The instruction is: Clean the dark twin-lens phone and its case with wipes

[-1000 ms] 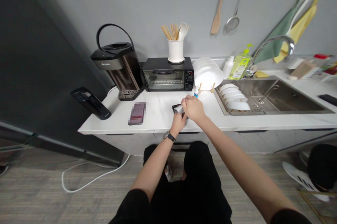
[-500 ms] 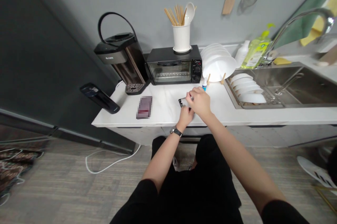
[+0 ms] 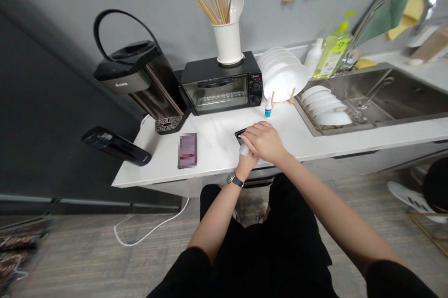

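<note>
At the counter's front edge my two hands are together. My right hand (image 3: 264, 142) lies over my left hand (image 3: 248, 162) and hides most of its fingers. A whitish, translucent piece (image 3: 244, 149) shows between them, too small to name. The fingers of my right hand are bent and pressed together around it. Under and beside the fingertips lies a dark phone-like object (image 3: 240, 135), partly covered. Behind my hands stands a small white bottle with a blue label (image 3: 268, 108). A blurred-out purplish rectangle (image 3: 187, 150) lies on the counter to the left.
Along the wall stand a black water dispenser (image 3: 154, 83), a toaster oven (image 3: 220, 88) with a white chopstick holder (image 3: 227, 41), and white plates (image 3: 285, 76). Bowls (image 3: 324, 107) sit in the sink (image 3: 395, 102) at right. A dark cylindrical object (image 3: 117, 146) is at the counter's left end.
The view has turned and shifted, so the counter looks tilted. My right hand has flattened over my left, and the small bottle now shows in full behind them.
</note>
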The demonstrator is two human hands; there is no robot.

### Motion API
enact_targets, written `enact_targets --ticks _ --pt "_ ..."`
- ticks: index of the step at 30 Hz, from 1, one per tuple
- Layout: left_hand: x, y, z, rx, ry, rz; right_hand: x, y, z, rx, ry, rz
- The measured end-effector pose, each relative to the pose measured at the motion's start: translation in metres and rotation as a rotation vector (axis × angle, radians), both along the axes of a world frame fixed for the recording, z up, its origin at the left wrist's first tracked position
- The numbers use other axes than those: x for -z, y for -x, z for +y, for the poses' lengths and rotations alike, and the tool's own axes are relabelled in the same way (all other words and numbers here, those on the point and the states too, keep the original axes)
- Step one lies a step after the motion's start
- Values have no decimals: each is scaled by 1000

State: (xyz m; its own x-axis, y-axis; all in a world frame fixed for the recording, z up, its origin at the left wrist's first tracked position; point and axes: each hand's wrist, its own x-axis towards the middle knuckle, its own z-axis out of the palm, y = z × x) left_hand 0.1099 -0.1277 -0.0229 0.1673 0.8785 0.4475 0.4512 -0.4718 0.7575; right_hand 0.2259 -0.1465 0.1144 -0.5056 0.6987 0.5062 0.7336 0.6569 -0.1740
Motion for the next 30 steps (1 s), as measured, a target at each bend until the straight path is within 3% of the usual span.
enact_targets --ticks 7,10,15,17,19,22,26,30 --pt "-9 -2 -1 -1 45 7 11 -19 15 313 311 490" --pt "-8 1 -2 16 16 -15 7 -13 10 290 203 339" --pt "1 2 1 32 17 -1 0 -6 3 -25 -43 -95" --pt "1 0 3 29 20 -6 1 -10 5 -41 -70 -148" --pt "-3 -2 4 23 33 9 5 -17 8 38 -81 -104" --pt "-13 -2 5 6 103 32 17 -34 12 230 -49 110" --pt "-22 10 7 86 195 -107 46 -57 15 346 136 456" --pt "-21 19 6 43 237 -100 78 -70 21 464 197 559"
